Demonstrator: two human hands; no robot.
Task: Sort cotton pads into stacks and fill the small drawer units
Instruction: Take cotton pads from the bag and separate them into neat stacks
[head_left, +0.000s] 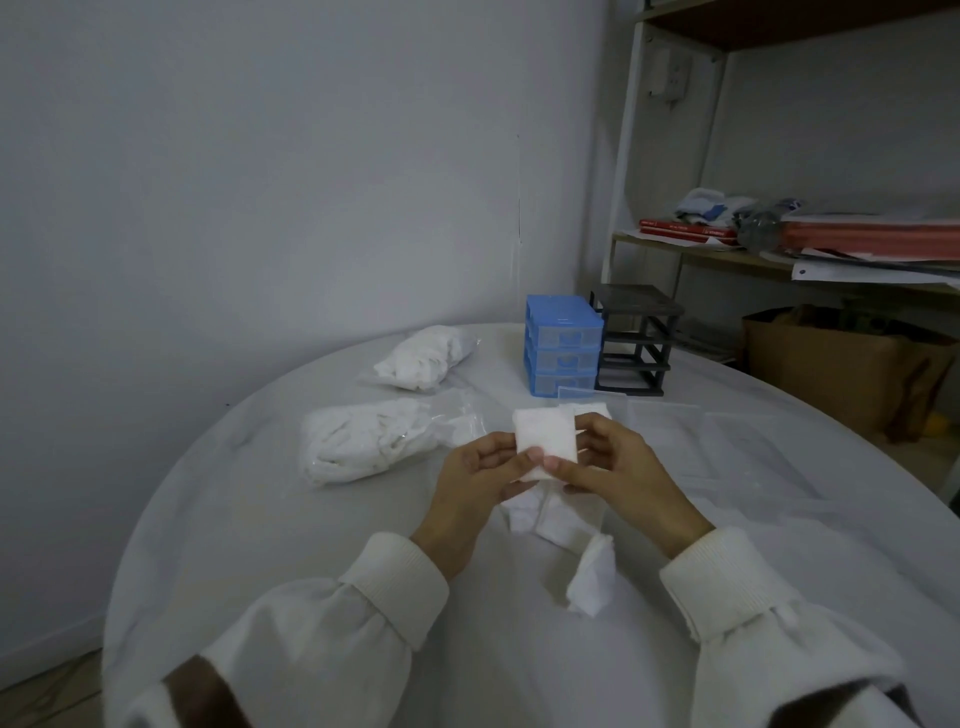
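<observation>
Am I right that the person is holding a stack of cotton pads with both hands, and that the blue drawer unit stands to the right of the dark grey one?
Not quite. In the head view both hands, left and right, do hold the stack of cotton pads, but the blue drawer unit stands to the left of the dark grey one, not the right.

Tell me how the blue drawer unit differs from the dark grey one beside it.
The blue plastic drawer unit has its three drawers in place; the dark grey plastic drawer unit is an empty frame with open slots. The blue one stands left and nearer. Both stand upright with three tiers on the white table.
</observation>
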